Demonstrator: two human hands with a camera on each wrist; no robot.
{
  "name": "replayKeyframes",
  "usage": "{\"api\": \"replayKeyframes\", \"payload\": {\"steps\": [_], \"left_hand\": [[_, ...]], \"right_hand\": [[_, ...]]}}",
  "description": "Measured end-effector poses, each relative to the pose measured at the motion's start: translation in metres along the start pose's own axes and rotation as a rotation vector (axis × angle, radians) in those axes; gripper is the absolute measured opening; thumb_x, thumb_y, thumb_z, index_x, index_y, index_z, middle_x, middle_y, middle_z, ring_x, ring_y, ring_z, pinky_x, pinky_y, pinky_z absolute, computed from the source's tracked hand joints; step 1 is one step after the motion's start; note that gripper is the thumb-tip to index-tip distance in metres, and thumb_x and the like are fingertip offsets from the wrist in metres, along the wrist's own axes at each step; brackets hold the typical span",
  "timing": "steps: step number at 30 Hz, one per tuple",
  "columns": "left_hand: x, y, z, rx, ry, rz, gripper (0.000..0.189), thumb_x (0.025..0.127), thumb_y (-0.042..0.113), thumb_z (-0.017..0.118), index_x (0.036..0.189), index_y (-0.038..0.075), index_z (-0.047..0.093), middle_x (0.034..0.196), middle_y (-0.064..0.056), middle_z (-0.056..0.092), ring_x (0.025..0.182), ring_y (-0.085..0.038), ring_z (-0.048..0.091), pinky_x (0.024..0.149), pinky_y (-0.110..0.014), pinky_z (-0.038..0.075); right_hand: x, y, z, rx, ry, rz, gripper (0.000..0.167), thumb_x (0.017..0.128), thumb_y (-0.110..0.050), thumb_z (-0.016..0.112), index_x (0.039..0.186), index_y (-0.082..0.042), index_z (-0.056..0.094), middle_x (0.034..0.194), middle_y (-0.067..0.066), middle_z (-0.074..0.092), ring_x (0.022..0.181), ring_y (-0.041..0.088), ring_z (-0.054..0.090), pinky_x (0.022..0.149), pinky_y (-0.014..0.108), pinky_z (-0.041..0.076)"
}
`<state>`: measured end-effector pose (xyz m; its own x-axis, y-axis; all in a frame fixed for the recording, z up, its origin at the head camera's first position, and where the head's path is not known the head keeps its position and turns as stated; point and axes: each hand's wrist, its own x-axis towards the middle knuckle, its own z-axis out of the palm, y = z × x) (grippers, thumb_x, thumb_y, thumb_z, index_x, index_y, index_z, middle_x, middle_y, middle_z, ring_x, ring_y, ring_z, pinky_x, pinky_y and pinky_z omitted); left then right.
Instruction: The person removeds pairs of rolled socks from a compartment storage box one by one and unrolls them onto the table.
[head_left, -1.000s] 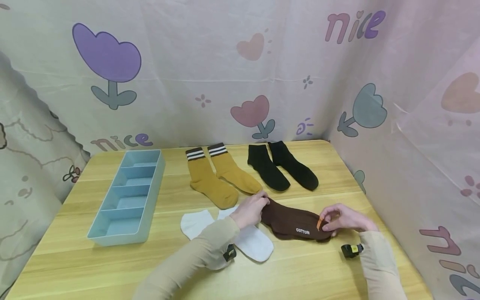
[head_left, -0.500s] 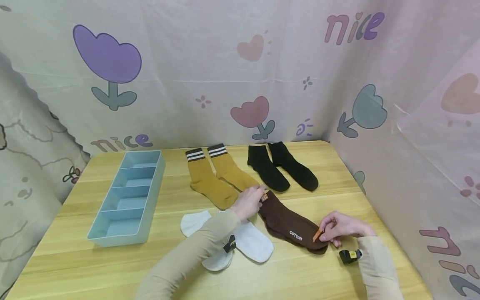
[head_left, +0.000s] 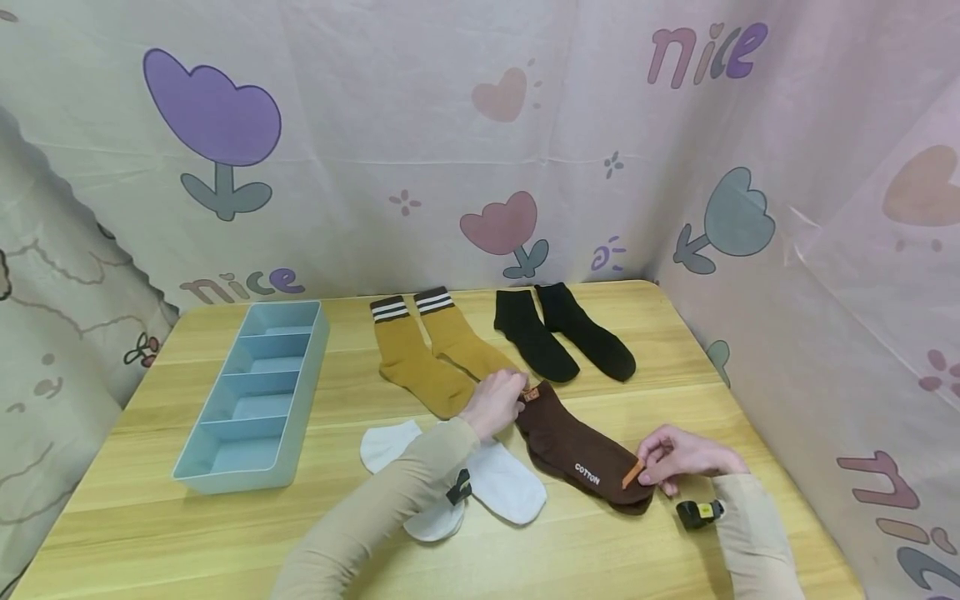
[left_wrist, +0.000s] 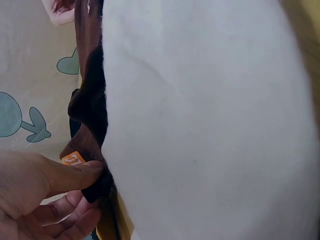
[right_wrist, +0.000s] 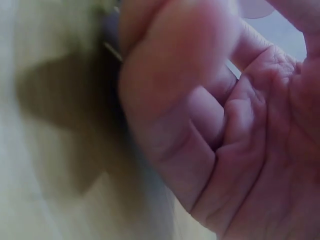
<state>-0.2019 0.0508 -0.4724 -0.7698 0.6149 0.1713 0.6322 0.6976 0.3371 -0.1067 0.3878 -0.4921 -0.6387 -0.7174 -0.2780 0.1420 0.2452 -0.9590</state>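
In the head view brown socks (head_left: 566, 442) with "COTTON" lettering lie slanted on the table, two layers showing at the toe. My left hand (head_left: 495, 404) pinches their cuff beside an orange label (head_left: 531, 394). The left wrist view shows that thumb pressed against the label (left_wrist: 73, 158) and the dark cloth. At the toe end, my right hand (head_left: 678, 457) has thumb and index finger closed on the brown cloth, where a narrow orange strip (head_left: 633, 474) shows. Its curled fingers fill the right wrist view. White socks (head_left: 510, 483) lie under my left forearm, partly hidden.
Mustard socks (head_left: 423, 358) with striped cuffs lie behind my left hand, and black socks (head_left: 558, 333) lie to their right. A pale blue box (head_left: 300, 417) with several compartments stands at the left. Patterned cloth (head_left: 360, 167) hangs behind the table and along its sides.
The toe end of the brown socks has swung toward the front with my right hand. My left hand has shifted slightly back and left, and the orange cuff label has come into view.
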Motion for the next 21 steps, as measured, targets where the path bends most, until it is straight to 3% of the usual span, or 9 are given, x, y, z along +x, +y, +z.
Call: {"api": "replayKeyframes", "payload": {"steps": [2,3,7,10,14,18,21], "left_hand": [[0.000,0.000,-0.001,-0.021,-0.001,-0.005,0.010,0.085,0.006,0.078,0.087,0.008,0.068,0.085,-0.005,0.070,0.080,-0.023,0.069,0.064,-0.034,0.055],[0.001,-0.001,-0.001,-0.032,-0.001,-0.007,0.010,0.085,0.006,0.077,0.086,0.008,0.068,0.085,-0.005,0.070,0.080,-0.023,0.069,0.065,-0.034,0.055],[0.002,-0.001,-0.005,-0.123,-0.014,-0.023,0.005,0.088,0.006,0.074,0.093,0.007,0.072,0.092,-0.007,0.074,0.086,-0.024,0.070,0.074,-0.037,0.057],[0.005,-0.001,-0.009,-0.213,-0.025,-0.033,0.010,0.090,0.004,0.070,0.099,0.004,0.074,0.097,-0.010,0.075,0.089,-0.024,0.069,0.079,-0.036,0.057],[0.009,-0.001,-0.014,-0.311,-0.052,-0.054,0.016,0.094,0.004,0.064,0.107,0.002,0.074,0.101,-0.011,0.075,0.089,-0.023,0.067,0.080,-0.033,0.055],[0.014,-0.001,-0.018,-0.363,-0.060,-0.065,0.018,0.097,0.005,0.062,0.112,0.003,0.071,0.103,-0.014,0.074,0.093,-0.025,0.068,0.084,-0.033,0.055],[0.018,0.001,-0.020,-0.389,-0.060,-0.077,0.018,0.098,0.007,0.062,0.113,0.004,0.070,0.106,-0.014,0.074,0.098,-0.026,0.069,0.087,-0.034,0.055]], "right_hand": [[-0.001,0.000,0.000,0.006,0.004,-0.009,0.028,0.090,0.007,0.063,0.094,0.029,0.046,0.071,-0.009,0.069,0.055,-0.003,0.062,0.053,0.013,0.052],[-0.002,0.000,0.000,0.001,0.005,-0.018,0.027,0.090,0.008,0.063,0.093,0.029,0.046,0.070,-0.008,0.068,0.055,-0.003,0.062,0.052,0.013,0.052],[-0.005,-0.002,0.000,-0.024,0.022,-0.003,0.023,0.090,0.006,0.063,0.091,0.025,0.050,0.059,0.019,0.054,0.053,-0.002,0.059,0.051,0.015,0.051],[-0.007,-0.003,0.000,-0.025,0.022,0.001,0.021,0.090,0.006,0.063,0.088,0.023,0.051,0.067,0.037,0.044,0.053,-0.002,0.058,0.049,0.017,0.051],[-0.009,-0.004,-0.001,0.002,0.002,-0.058,0.014,0.091,0.010,0.058,0.086,0.020,0.050,0.064,0.020,0.059,0.056,-0.002,0.059,0.051,0.018,0.053],[-0.014,-0.006,-0.003,0.056,-0.022,-0.148,0.003,0.091,0.017,0.050,0.090,0.015,0.052,0.084,-0.007,0.072,0.057,0.002,0.058,0.055,0.018,0.055],[-0.019,-0.007,-0.006,0.083,-0.029,-0.206,0.008,0.092,0.019,0.047,0.095,0.015,0.053,0.091,-0.009,0.074,0.059,0.005,0.060,0.057,0.020,0.057]]}}
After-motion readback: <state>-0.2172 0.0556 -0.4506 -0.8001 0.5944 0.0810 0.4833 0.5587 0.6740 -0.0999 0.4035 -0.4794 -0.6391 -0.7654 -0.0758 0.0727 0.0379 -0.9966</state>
